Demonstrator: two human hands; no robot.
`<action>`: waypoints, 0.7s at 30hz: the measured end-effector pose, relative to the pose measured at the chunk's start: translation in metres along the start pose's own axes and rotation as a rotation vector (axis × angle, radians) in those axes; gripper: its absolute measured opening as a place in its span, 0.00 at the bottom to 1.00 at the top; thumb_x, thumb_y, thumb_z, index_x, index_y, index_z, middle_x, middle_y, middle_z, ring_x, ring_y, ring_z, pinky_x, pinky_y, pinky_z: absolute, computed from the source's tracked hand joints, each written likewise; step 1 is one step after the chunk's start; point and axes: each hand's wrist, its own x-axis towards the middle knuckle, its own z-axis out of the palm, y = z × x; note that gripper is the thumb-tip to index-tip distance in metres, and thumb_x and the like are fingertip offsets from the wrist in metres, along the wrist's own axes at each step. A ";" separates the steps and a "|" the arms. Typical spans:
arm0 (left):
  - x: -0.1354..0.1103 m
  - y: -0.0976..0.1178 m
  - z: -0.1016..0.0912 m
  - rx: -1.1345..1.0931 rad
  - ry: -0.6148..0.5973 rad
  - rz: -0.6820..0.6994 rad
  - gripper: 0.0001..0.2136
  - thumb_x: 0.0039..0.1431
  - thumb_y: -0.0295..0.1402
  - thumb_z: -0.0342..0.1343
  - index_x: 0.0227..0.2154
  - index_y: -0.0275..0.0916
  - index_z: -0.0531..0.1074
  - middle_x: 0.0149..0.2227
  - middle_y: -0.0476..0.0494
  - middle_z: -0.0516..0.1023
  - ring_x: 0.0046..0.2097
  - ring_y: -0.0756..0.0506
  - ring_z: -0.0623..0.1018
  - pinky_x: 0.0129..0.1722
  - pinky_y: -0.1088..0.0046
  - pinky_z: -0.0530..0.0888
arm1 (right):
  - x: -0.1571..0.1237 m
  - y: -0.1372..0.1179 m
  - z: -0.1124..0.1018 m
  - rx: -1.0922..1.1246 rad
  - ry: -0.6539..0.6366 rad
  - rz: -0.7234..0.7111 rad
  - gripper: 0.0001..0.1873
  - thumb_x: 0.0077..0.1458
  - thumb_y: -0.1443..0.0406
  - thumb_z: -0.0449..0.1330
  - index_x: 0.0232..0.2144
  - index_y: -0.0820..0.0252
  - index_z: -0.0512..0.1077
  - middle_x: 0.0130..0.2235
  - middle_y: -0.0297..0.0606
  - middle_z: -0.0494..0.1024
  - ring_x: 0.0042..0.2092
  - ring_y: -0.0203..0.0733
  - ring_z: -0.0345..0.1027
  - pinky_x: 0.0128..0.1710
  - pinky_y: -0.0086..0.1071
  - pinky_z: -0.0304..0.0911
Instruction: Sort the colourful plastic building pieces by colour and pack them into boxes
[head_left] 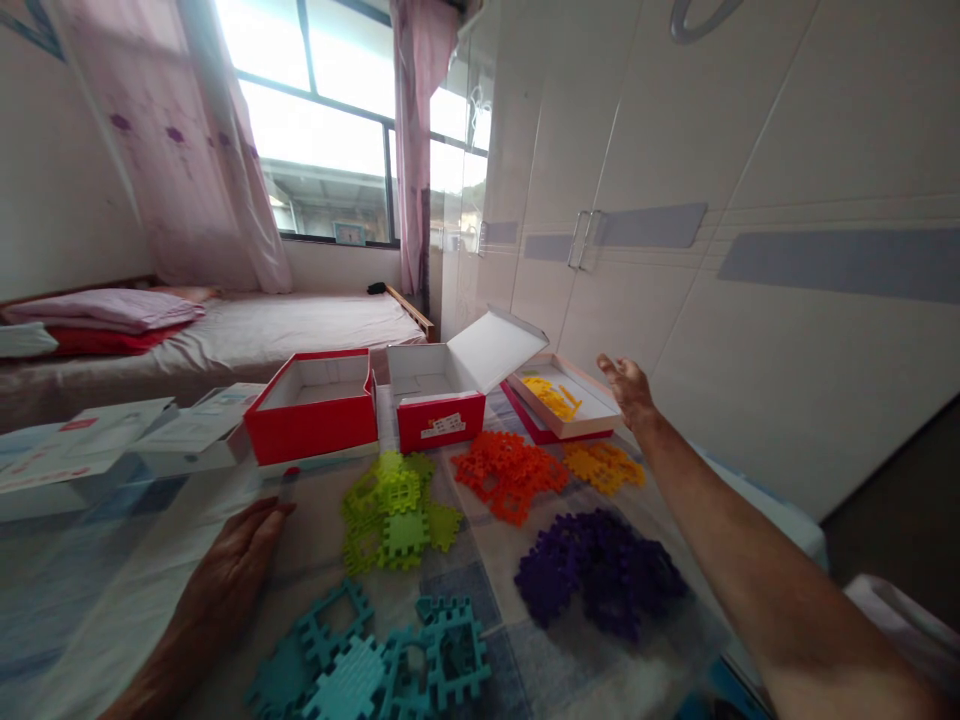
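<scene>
My left hand (pixel 244 550) lies on the tablecloth at the left, fingers stretched out and holding nothing. Beside it are lime-green interlocking plastic tiles (pixel 405 510), with teal ones (pixel 360 675) closer to me. My right hand (pixel 631 388) is raised at the right corner of a shallow pale-pink box lid (pixel 600 400); its fingers look apart with nothing visible in them. Small yellow pieces (pixel 551 397) lie inside that lid. In front of it are orange-red tiles (pixel 510 475), yellow-orange tiles (pixel 606 466) and a dark purple heap (pixel 600 570).
Behind the tiles stand an open red box (pixel 311 435) and another red box (pixel 442 420) with its white lid raised. White cartons (pixel 90 440) lie at the left. A bed (pixel 322 325) and a white wardrobe (pixel 675 130) border the table.
</scene>
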 end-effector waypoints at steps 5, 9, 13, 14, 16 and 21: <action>-0.001 -0.001 0.002 -0.010 0.011 0.042 0.31 0.53 0.52 0.34 0.43 0.33 0.71 0.54 0.36 0.64 0.57 0.39 0.64 0.61 0.59 0.55 | -0.053 0.030 -0.041 -0.221 -0.060 0.063 0.24 0.41 0.53 0.60 0.38 0.63 0.71 0.42 0.50 0.75 0.46 0.53 0.67 0.51 0.46 0.58; -0.002 0.000 0.003 0.001 0.021 0.050 0.31 0.53 0.52 0.35 0.44 0.33 0.70 0.54 0.36 0.65 0.57 0.39 0.64 0.61 0.59 0.55 | -0.080 0.056 -0.064 -0.249 -0.353 0.090 0.29 0.32 0.51 0.66 0.37 0.60 0.74 0.40 0.46 0.77 0.43 0.53 0.70 0.45 0.41 0.64; -0.001 0.000 0.003 0.002 0.023 0.049 0.31 0.53 0.52 0.34 0.43 0.33 0.71 0.54 0.36 0.65 0.57 0.39 0.64 0.61 0.60 0.55 | -0.077 0.070 -0.058 -0.286 -0.684 0.002 0.38 0.32 0.51 0.67 0.47 0.59 0.69 0.48 0.44 0.74 0.48 0.51 0.68 0.49 0.38 0.63; -0.001 0.000 0.003 0.004 0.022 0.050 0.31 0.53 0.52 0.34 0.43 0.33 0.71 0.54 0.37 0.65 0.57 0.39 0.64 0.61 0.60 0.55 | -0.075 0.071 -0.056 -0.312 -0.710 -0.010 0.39 0.31 0.51 0.67 0.48 0.59 0.69 0.48 0.43 0.74 0.48 0.51 0.68 0.49 0.39 0.63; -0.001 -0.002 0.004 0.008 0.023 0.059 0.30 0.54 0.51 0.35 0.43 0.33 0.71 0.54 0.37 0.65 0.58 0.40 0.64 0.61 0.60 0.55 | -0.072 0.074 -0.052 -0.357 -0.689 -0.007 0.39 0.28 0.52 0.69 0.46 0.58 0.71 0.45 0.42 0.76 0.47 0.52 0.69 0.47 0.39 0.63; 0.000 -0.004 0.004 0.019 0.027 0.071 0.28 0.55 0.50 0.36 0.43 0.34 0.72 0.54 0.37 0.65 0.57 0.39 0.64 0.61 0.58 0.57 | -0.069 0.080 -0.054 -0.418 -0.626 0.019 0.30 0.27 0.55 0.69 0.37 0.59 0.74 0.36 0.40 0.78 0.39 0.50 0.71 0.40 0.37 0.65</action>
